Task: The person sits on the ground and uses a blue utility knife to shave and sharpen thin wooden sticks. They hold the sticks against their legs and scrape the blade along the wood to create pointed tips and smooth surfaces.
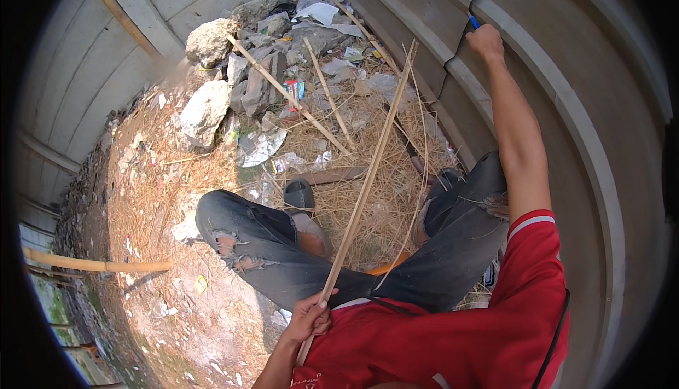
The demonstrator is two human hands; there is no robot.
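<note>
Strip [366, 191]: long, pale, split wood or bamboo, held in front of the seated person; its lower end is beside the waist, its far end out over the straw-littered ground [382, 230].
Long axis: slants away from the body and to the right, passing between the bent knees of the dark trousers [265, 223].
Left hand [309, 318]: fingers wrapped around the strip close to its lower end; the nearer of the two hands, and touching it.
Right hand [485, 41]: reaching far forward and right on an extended arm, fist closed on a blue item [474, 21] too small to identify.
Blue item's place: just beside a seam of the ribbed wall [587, 177]; cannot tell whether they touch.
Gap: the strip's far end lies left of the right hand, clear of it.
Ahead: two other strips [283, 91] lie near pale stones [205, 113].
</note>
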